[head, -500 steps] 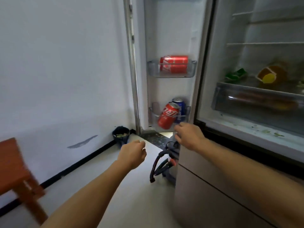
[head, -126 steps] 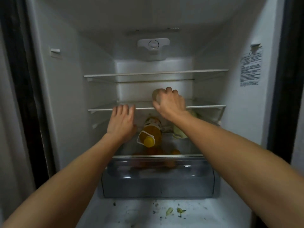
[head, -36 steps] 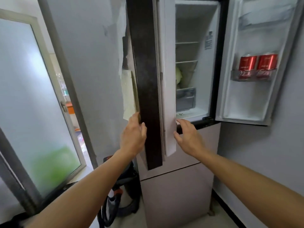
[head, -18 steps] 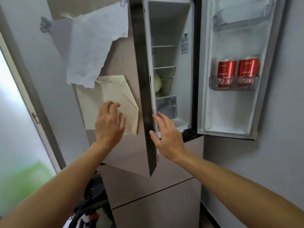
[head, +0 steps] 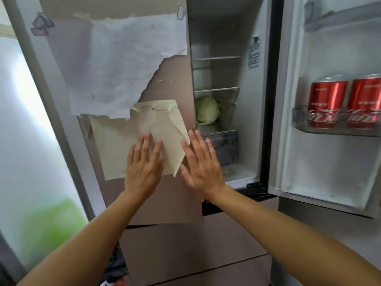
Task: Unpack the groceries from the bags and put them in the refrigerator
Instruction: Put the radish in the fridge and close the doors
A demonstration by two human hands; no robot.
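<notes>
Frosted glass panel (head: pixel 31 120) fills the far left, with a green blur low behind it, and no grocery bag is in view anywhere, so you can't tell from here whether anything is left to unpack.

Next comes the refrigerator's left door (head: pixel 171 199), which looks close to shut. A torn white sheet (head: pixel 123 65) and a cream sheet (head: pixel 115 145) with a folded corner hang loosely on it. Your left hand (head: pixel 143 168) lies flat on the cream sheet, fingers straight and slightly spread. A hard push there could slide or tear the paper.

Your right hand (head: pixel 203 168) is also flat and spread, holding nothing, right at the door's free edge. I'd judge its fingertips are at risk of a pinch if they curl round that edge as the door seats. The cream sheet's loose corner could also get caught in the seal.

Past the edge, a cabbage (head: pixel 207 110) sits on a shelf inside.

Farthest right, the right door (head: pixel 321 162) stands wide open with two red cans (head: pixel 327 100) upright in its door bin (head: pixel 329 131). Slam it and they could topple.
</notes>
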